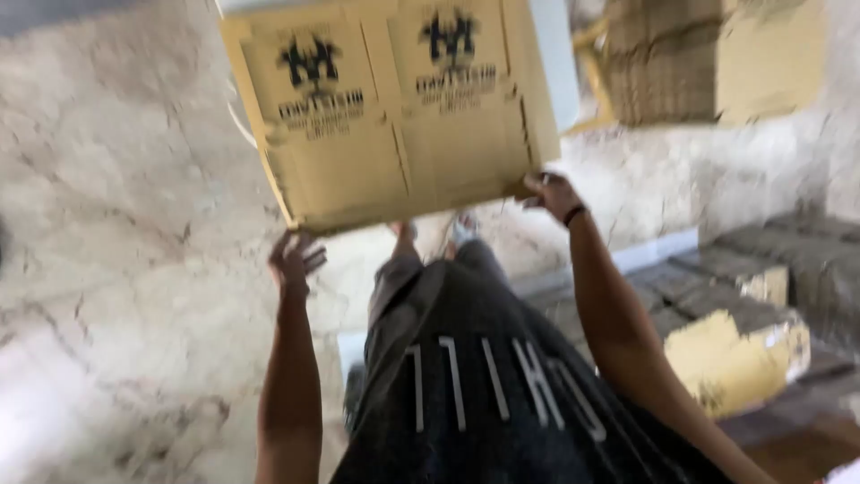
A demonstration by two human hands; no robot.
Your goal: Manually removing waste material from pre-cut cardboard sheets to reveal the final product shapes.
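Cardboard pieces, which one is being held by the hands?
The large flat yellow cardboard sheet at top centre, with the right hand gripping its corner; the torn yellow piece lies on the floor, untouched.

Place: we take this for a storeroom or warehouse | bare cracked pale stone floor point(116, 224) | stacked brown corrugated cardboard cartons point(667, 63) | flat yellow printed cardboard sheets point(394, 108), blurred

- pale, cracked stone floor point(134, 269) with grey marks
- dark grey stone blocks point(770, 260) lie on it at the right
- a torn yellow cardboard piece point(730, 363) rests on the blocks
- stacked brown cardboard boxes point(708, 58) sit far back
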